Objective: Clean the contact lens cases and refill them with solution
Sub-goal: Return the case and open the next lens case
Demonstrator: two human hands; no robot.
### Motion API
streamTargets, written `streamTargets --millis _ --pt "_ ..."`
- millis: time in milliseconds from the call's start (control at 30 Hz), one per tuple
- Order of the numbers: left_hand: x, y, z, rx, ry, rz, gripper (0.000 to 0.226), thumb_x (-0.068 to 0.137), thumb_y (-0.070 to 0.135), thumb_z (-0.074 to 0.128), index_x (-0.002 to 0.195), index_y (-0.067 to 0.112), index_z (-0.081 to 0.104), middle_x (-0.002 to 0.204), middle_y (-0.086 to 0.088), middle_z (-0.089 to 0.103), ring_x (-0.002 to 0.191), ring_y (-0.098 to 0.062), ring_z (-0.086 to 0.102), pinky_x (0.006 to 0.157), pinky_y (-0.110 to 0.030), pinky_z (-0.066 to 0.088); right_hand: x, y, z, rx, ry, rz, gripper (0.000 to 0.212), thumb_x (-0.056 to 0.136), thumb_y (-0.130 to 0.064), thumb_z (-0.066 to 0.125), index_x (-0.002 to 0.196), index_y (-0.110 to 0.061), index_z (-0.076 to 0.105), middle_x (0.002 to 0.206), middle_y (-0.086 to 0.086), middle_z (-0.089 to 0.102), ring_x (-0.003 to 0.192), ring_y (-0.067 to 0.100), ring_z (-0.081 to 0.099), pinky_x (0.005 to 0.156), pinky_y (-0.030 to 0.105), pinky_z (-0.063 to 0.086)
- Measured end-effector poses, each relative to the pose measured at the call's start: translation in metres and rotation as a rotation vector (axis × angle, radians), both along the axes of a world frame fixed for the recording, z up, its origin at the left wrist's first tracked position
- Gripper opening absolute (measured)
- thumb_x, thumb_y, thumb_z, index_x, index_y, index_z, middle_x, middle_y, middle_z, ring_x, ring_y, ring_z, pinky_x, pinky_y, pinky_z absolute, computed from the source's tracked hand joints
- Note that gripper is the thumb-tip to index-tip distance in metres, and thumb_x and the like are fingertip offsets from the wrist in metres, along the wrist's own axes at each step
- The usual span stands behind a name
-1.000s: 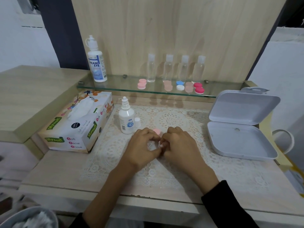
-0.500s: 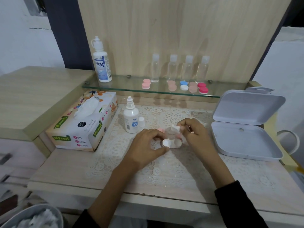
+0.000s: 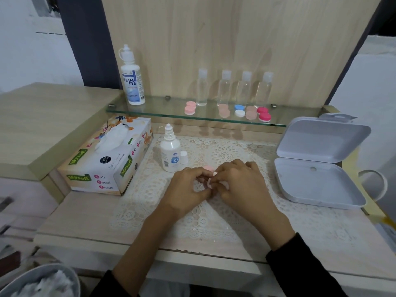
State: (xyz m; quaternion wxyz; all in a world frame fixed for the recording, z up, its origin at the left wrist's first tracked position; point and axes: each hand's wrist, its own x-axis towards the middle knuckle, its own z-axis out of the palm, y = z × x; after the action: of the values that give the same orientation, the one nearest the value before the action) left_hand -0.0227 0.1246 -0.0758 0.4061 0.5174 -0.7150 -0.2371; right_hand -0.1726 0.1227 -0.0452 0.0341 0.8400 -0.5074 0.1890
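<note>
A white contact lens case is held between both hands over the lace mat, tilted on edge and mostly hidden by fingers. My left hand grips its left side with curled fingers. My right hand pinches its right side. A pink cap lies on the mat just behind the hands. A small white solution bottle stands uncapped left of them, its white cap beside it. More lens cases sit on the glass shelf: pink, peach, blue-white, red.
A tissue box sits at the left. An open white plastic box lies at the right. A tall solution bottle and several clear small bottles stand on the glass shelf. A bin with tissues is at bottom left.
My right hand, lifted off the case half a second ago with a small white piece, has come back down against it. Both hands now close round the case, which is tilted.
</note>
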Motion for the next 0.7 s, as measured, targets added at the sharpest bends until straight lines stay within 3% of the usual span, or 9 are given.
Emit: streamTargets --millis 167,300,467,567,633,700 --pt "-0.001 0.002 0.0 -0.018 -0.065 0.023 0.036 0.07 0.001 0.071 0.101 0.02 0.072 0.084 0.024 0.06 0.087 0.0 0.057 0.077 -0.005 0.038 0.006 0.002 0.009 0.044 0.141 -0.004 0.026 0.092 -0.028 0.049 0.108 -0.029 0.07 0.116 -0.008 0.063 0.111 0.017 0.05 0.092 0.034 0.03" --pt "-0.002 0.003 0.001 -0.032 -0.068 0.024 0.031 0.07 0.004 0.071 0.097 0.019 0.072 0.084 0.012 0.066 0.086 -0.006 0.058 0.078 -0.015 0.043 0.005 -0.001 0.002 0.064 0.027 -0.015 0.02 0.089 -0.025 0.055 0.102 -0.022 0.07 0.111 -0.007 0.063 0.107 0.016 0.05 0.089 0.03 0.03" --pt "-0.002 0.003 0.001 -0.029 -0.023 0.017 0.025 0.071 0.009 0.075 0.094 0.019 0.073 0.082 0.014 0.066 0.084 -0.001 0.058 0.077 -0.012 0.044 0.002 -0.006 -0.013 0.075 -0.068 -0.008 0.011 0.081 -0.018 0.062 0.09 -0.016 0.068 0.095 -0.004 0.062 0.093 0.018 0.051 0.078 0.029 0.029" --pt "-0.002 0.003 0.001 -0.012 0.042 -0.009 0.025 0.071 0.012 0.08 0.095 0.018 0.073 0.08 0.02 0.064 0.081 0.004 0.059 0.074 -0.007 0.042 -0.006 -0.012 -0.014 0.245 -0.337 0.017 0.011 0.083 -0.007 0.063 0.084 -0.018 0.065 0.09 -0.007 0.061 0.087 0.013 0.057 0.078 0.03 0.044" --pt "-0.001 0.001 0.0 -0.002 0.061 -0.015 0.027 0.07 0.016 0.082 0.095 0.018 0.073 0.082 0.017 0.066 0.08 0.002 0.06 0.074 -0.007 0.042 -0.015 -0.011 -0.011 0.308 -0.643 -0.002 0.023 0.089 0.0 0.058 0.083 -0.022 0.063 0.089 -0.008 0.064 0.078 -0.001 0.059 0.069 0.015 0.045" --pt "0.0 0.001 -0.002 0.008 0.066 -0.009 0.028 0.07 0.015 0.081 0.096 0.019 0.072 0.086 0.014 0.068 0.082 0.001 0.06 0.075 -0.008 0.043 -0.027 -0.009 -0.008 0.231 -0.839 -0.046 0.025 0.092 0.001 0.056 0.084 -0.022 0.064 0.089 -0.013 0.065 0.076 -0.01 0.057 0.067 0.006 0.042"
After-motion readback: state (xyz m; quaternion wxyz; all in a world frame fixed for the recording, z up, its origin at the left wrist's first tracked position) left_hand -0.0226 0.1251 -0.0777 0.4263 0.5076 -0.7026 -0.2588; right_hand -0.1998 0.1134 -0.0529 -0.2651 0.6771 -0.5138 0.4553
